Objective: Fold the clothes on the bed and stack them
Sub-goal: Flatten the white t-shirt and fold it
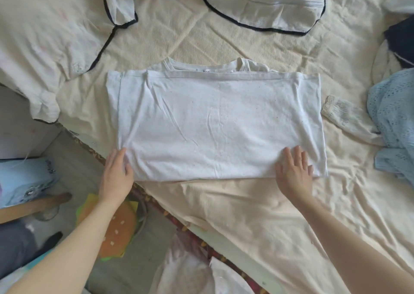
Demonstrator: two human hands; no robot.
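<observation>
White T-shirt (215, 123); cream bedsheet (257, 215); light blue knit (394, 114); navy-trimmed pillowcase (264, 7).

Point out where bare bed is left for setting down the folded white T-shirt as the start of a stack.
Bare sheet lies between the white T-shirt and the black-trimmed pillows beyond it, and on the near side by the right hand. The right side is crowded: a sock, a blue knit, dark clothes.

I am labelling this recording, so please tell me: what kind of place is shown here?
Most likely a bedroom at home. A cream bedsheet covers a bed, pillows lie at its far end, and a white T-shirt is being folded on it.
</observation>
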